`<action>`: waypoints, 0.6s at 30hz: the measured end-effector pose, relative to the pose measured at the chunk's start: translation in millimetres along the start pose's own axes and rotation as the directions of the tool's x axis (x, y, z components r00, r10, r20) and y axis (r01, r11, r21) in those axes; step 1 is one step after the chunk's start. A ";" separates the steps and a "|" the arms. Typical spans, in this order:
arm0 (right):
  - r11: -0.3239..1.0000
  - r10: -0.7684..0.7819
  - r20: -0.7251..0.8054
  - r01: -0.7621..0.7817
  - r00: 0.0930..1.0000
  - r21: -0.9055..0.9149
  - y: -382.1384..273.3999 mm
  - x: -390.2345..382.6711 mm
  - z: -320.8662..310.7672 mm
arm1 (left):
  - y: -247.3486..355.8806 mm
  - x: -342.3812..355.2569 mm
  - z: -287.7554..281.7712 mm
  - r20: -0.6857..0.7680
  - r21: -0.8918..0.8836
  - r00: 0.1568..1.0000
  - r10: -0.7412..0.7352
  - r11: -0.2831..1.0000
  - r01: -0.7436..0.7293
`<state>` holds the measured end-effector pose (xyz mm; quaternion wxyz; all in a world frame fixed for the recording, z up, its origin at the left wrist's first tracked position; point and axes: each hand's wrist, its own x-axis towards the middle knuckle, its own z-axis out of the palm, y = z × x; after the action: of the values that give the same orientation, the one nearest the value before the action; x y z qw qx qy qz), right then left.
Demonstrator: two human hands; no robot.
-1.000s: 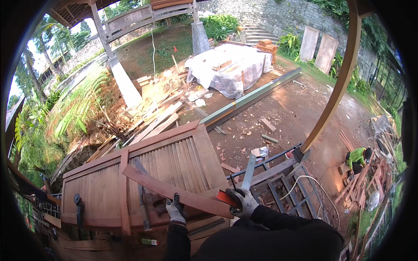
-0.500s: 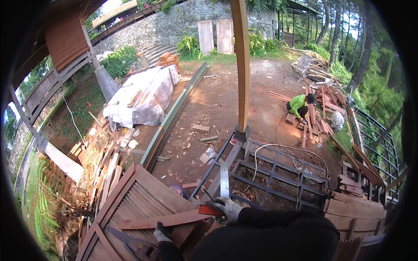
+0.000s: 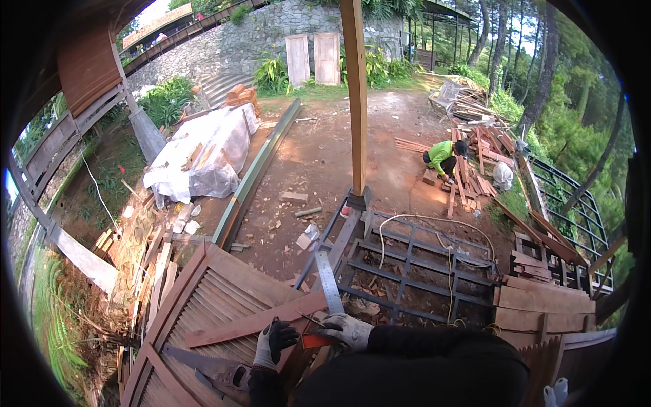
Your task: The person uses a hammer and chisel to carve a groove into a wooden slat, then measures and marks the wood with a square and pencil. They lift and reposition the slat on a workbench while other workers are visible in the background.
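Note:
My left hand (image 3: 274, 341), in a grey glove with dark fingers, is raised beside a reddish wooden board (image 3: 251, 321). Its fingers are loosely bent, with the thumb apart and nothing seen in them. My right hand (image 3: 349, 331), gloved too, grips a try square by its orange stock (image 3: 316, 340); the steel blade (image 3: 328, 281) points away from me, past the board's end. A thin dark pencil (image 3: 312, 317) sticks out from the same fingers. The board lies aslant on a louvred wooden panel (image 3: 234, 285). A handsaw (image 3: 210, 368) rests on that panel, left of my left hand.
A wooden post (image 3: 354, 102) rises ahead, near a dark metal frame (image 3: 407, 264) with a pale hose. Someone in a green top (image 3: 441, 154) crouches by piled lumber (image 3: 485, 159). Plastic sheeting (image 3: 196, 159) covers a stack at left, beside a long green beam (image 3: 264, 163).
My left hand has lifted off the board's near edge and moved up and right, toward my right hand. The square's blade now tilts left. The whole view has shifted slightly.

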<state>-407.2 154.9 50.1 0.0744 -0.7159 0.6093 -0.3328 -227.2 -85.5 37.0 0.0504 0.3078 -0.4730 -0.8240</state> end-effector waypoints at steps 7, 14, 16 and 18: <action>0.986 -0.167 0.246 0.159 0.955 0.053 -35.0 39.2 -7.2 | -8.9 -10.7 60.0 0.503 -0.603 0.861 -0.072 0.685 0.409; 0.982 -0.178 0.177 0.163 0.968 0.097 -25.2 30.4 -3.8 | -39.0 -23.5 52.3 -0.057 -0.200 0.991 0.121 0.971 -0.130; 0.979 -0.036 0.091 0.017 0.995 0.201 -21.7 29.6 -13.7 | -30.7 -30.8 52.9 -0.125 0.047 0.976 0.180 0.983 -0.175; 0.921 0.249 0.000 -0.237 0.968 0.310 -11.0 11.0 -8.7 | -41.0 -27.7 50.8 -0.245 0.025 0.949 0.199 0.980 -0.199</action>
<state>-402.7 150.0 66.7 0.2135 -0.6076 0.6355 -0.4259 -224.6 -14.7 34.9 0.1915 0.3583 -0.4918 -0.7701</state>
